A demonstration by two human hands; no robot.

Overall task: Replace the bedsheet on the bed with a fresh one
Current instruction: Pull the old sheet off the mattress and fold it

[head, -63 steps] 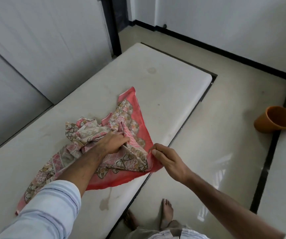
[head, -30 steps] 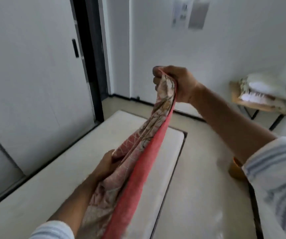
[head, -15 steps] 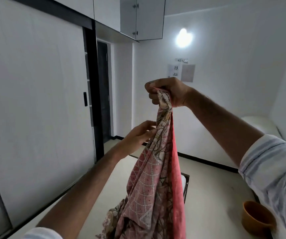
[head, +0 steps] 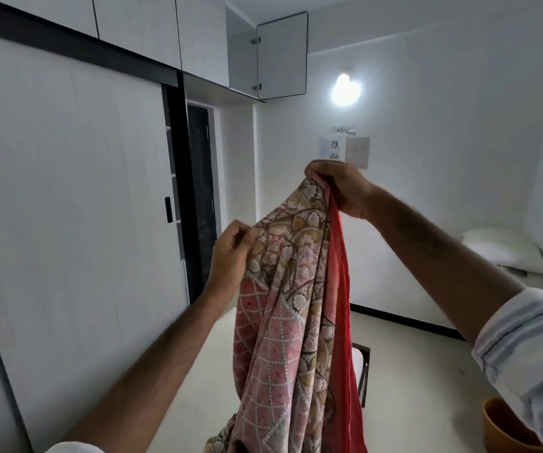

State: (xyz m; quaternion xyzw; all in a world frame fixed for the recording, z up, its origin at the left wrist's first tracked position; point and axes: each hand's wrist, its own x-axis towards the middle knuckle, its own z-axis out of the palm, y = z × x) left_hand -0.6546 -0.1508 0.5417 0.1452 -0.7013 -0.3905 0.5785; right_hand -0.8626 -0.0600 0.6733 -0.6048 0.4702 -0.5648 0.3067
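Pink patterned bedsheet (head: 289, 322) hung bunched from the right hand (head: 338, 188), which gripped its top; the left hand (head: 230, 256) pinched an edge. Spreading well probably meant finding both corners first.

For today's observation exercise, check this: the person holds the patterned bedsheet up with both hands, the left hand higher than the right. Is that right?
Not quite. The head view shows the right hand higher, gripping the patterned bedsheet at its top, while the left hand pinches it lower down. Both hands do hold it up.

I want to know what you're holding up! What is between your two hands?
In the head view, a pink and red patterned cotton bedsheet stretches between the left hand, pinching its edge, and the raised right hand, gripping its top.
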